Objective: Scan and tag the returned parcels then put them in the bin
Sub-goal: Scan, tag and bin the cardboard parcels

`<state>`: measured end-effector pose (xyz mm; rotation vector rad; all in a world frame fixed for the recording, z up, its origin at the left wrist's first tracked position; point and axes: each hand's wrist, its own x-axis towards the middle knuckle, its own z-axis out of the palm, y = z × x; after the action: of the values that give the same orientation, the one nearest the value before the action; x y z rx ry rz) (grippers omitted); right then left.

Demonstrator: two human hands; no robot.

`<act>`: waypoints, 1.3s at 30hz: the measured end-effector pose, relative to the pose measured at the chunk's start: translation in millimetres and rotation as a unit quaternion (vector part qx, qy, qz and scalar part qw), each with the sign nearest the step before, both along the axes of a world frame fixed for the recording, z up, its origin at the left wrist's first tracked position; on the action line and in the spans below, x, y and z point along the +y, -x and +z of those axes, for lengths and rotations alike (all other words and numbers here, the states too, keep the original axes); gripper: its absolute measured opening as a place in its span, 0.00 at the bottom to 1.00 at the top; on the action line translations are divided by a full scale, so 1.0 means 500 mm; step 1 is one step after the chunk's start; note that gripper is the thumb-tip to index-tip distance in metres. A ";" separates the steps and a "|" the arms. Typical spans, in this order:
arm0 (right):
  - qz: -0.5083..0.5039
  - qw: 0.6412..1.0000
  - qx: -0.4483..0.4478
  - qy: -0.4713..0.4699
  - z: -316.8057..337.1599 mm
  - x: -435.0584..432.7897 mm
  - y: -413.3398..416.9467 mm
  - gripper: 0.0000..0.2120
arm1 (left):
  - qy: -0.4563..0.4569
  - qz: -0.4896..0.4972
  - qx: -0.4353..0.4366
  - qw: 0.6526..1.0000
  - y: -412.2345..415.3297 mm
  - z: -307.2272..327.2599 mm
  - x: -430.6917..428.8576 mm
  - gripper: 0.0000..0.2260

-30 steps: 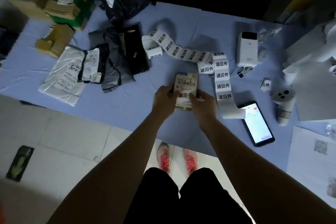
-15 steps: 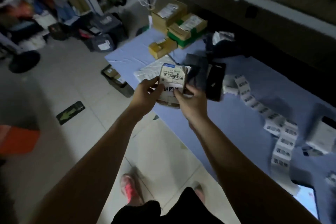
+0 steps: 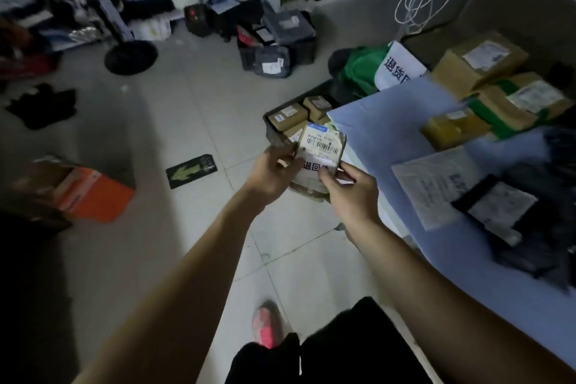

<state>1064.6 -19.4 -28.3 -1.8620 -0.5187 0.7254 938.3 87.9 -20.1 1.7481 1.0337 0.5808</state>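
Head view has swung round to the floor (image 3: 199, 115), where the bin (image 3: 271, 133) stands. Our left hand (image 3: 274, 171) pinches the tagged parcel (image 3: 322, 146) in its grip, and our right hand (image 3: 352, 193) pinches the near corner. The parcel hangs in the air just before the bin, left of the table (image 3: 389, 140). We judge only the drop remains.
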 end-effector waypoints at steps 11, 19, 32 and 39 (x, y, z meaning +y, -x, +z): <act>-0.022 0.992 0.098 0.074 -0.184 0.438 -0.060 0.16 | 0.076 -0.056 0.136 0.986 -0.070 -0.200 0.450 0.22; -0.095 0.982 0.074 0.148 -0.382 0.801 -0.237 0.15 | 0.068 -0.152 0.224 0.960 -0.288 -0.377 0.817 0.25; -0.256 0.942 0.090 0.196 -0.849 1.123 -0.560 0.17 | 0.053 -0.332 0.227 0.914 -0.710 -0.851 1.178 0.15; -0.270 0.938 0.068 0.206 -1.134 1.303 -0.672 0.21 | 0.031 -0.335 0.250 0.908 -0.844 -1.146 1.354 0.13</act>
<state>1400.5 632.1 -595.5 -2.1822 0.2598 0.6054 1360.3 765.0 -592.9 2.0868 0.6844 -0.3481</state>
